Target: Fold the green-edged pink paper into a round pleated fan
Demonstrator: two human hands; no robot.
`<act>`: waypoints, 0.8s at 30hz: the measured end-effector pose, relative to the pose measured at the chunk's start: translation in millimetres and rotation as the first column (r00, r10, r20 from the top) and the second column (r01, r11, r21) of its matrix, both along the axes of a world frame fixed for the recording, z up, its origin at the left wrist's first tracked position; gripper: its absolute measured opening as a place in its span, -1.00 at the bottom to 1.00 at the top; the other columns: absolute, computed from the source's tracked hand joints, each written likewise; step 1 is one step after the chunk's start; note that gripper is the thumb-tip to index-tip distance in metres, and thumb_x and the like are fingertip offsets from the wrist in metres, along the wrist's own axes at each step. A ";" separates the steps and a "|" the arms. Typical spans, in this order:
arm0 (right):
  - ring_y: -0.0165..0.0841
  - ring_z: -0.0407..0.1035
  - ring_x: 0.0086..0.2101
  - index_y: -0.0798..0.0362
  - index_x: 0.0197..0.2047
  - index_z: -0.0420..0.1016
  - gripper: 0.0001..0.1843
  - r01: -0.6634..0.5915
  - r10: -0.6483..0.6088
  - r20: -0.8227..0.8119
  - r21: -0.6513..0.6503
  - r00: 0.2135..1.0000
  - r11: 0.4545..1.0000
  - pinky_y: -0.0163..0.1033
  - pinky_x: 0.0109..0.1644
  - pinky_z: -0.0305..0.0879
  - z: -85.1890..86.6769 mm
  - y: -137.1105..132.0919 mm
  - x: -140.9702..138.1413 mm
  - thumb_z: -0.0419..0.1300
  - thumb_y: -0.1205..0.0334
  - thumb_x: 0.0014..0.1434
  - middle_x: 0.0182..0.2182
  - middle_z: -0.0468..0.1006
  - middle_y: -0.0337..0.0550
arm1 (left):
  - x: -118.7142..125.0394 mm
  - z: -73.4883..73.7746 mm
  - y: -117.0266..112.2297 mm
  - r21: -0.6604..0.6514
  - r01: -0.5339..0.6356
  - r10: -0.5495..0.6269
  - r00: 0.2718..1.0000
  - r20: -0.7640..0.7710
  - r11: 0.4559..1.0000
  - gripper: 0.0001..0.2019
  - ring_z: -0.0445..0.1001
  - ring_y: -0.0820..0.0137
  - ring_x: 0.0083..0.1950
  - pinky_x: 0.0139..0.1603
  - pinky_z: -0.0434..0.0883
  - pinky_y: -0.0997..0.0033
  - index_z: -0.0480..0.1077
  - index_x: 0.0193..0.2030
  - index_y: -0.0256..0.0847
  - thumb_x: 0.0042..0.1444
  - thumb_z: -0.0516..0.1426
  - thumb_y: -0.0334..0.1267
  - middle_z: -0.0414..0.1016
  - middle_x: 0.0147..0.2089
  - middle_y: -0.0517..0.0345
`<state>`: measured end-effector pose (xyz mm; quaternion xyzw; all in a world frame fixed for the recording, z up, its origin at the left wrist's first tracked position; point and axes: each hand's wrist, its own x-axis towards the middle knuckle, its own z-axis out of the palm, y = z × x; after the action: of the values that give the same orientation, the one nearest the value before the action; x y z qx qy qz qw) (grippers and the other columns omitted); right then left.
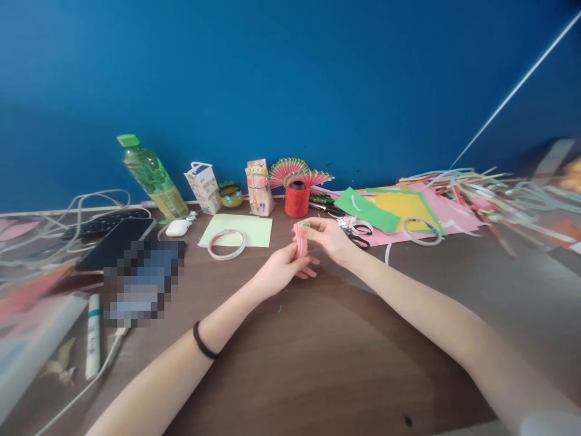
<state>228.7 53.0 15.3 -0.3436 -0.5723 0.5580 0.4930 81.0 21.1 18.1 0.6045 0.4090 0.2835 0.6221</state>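
Pleated pink paper (301, 238), folded into a narrow bundle, is held upright above the brown table. My left hand (287, 266) grips its lower part between thumb and fingers. At its top, my right hand (327, 237) pinches the paper, with a small green bit showing by the fingertips. Just behind stands a red roll (297, 201) with pink-and-green pleated paper fans (299, 174) at its back. Scissors (358, 233) with black handles lie to the right of my right hand.
A tape roll (227, 244) rests on pale green paper (258, 230). Another tape roll (421, 232) lies by coloured sheets (376, 212). Along the wall stand a green bottle (152, 175) and small cartons (204, 188). At left are a phone (147, 281), marker (93, 339) and cables.
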 end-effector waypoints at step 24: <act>-0.38 0.41 -0.31 0.00 0.02 0.20 -0.29 -0.001 0.001 -0.002 -0.018 1.000 1.000 -0.12 -0.06 0.33 -19.2 16.3 1.1 0.34 0.35 -0.24 -0.23 0.46 -0.19 | -34.3 -6.5 42.5 -0.153 -0.382 0.412 0.840 0.354 0.911 -0.88 0.48 0.49 -0.38 -0.31 0.41 0.47 0.39 -0.31 -0.27 -0.01 0.17 -0.29 0.50 -0.33 0.13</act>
<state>229.8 69.3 -3.9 -0.3472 -0.5669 0.5639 0.4900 46.7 63.6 11.6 0.4162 0.4079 0.5015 0.6395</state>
